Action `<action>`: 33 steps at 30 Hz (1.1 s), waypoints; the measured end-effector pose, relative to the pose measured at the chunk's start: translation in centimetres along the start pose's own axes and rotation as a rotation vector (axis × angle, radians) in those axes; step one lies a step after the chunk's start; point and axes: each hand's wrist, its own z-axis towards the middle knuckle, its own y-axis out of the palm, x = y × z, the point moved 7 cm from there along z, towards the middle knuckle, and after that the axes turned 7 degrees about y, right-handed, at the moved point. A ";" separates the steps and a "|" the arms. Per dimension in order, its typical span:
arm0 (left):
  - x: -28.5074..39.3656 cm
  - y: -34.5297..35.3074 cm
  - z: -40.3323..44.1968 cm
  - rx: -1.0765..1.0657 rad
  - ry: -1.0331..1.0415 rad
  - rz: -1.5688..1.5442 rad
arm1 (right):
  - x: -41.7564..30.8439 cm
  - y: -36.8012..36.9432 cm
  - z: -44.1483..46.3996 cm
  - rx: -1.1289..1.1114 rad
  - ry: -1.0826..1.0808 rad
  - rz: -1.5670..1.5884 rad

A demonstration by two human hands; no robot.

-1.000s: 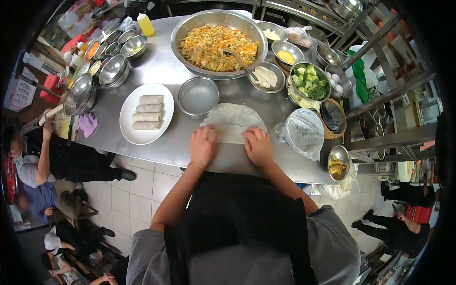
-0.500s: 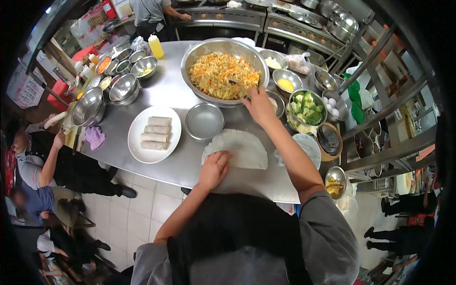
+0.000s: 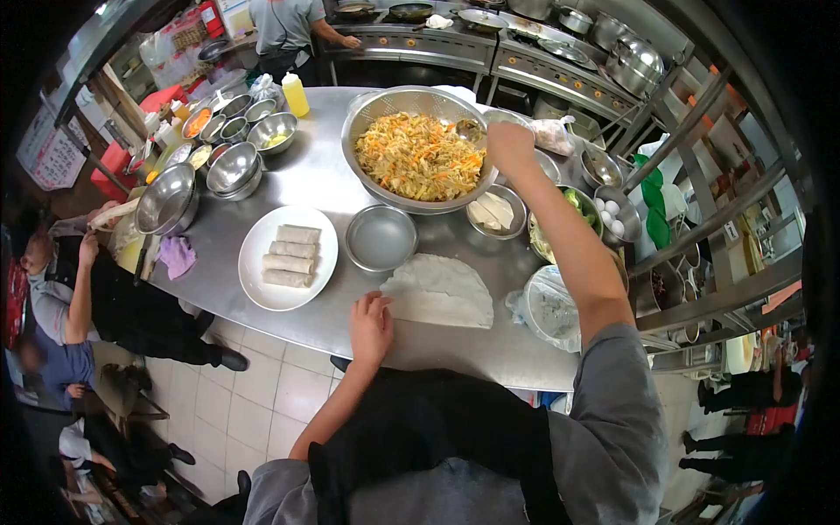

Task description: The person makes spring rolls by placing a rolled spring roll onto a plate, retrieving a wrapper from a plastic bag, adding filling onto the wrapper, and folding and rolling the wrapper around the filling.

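Along the tabletop's [image 3: 499,357] near edge: left hand [image 3: 371,328], fingers loosely bent at the left side of one thin half-round wrapper [image 3: 442,293]; pinching or not, cannot tell. Beyond, leftward: white plate [image 3: 254,271], four rolls [image 3: 290,262]; round metal bowl [image 3: 381,238]. Farther: right hand [image 3: 510,147], fingers closed on spoon [image 3: 470,129], its head inside large strainer [image 3: 411,101] of shredded vegetables [image 3: 420,162].

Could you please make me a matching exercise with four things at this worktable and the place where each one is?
Column one:
1. Four pale rolls
2. Left hand
3. Right hand
4. Shredded mix

Column two:
A. At the left edge of the flat wrapper
B. Inside the large metal colander
C. By the colander's right rim, at the spoon
D. On the white plate

Right pairs: 1-D, 2-A, 3-C, 4-B.
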 end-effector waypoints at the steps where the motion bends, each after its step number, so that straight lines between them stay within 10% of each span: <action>1: -0.5 0.0 0.1 0.001 -0.014 0.010 | 0.1 0.1 0.6 -0.005 0.017 -0.004; 12: 1.4 -1.3 3.0 0.060 0.018 -0.083 | -5.8 0.3 1.8 -0.040 -0.135 0.064; 21: -4.0 2.7 12.0 0.097 -0.453 -0.753 | -3.8 3.1 1.6 0.040 -0.086 0.062; 33: -3.6 2.9 17.6 0.313 -0.421 -0.617 | -3.5 5.9 0.0 -0.129 0.265 0.322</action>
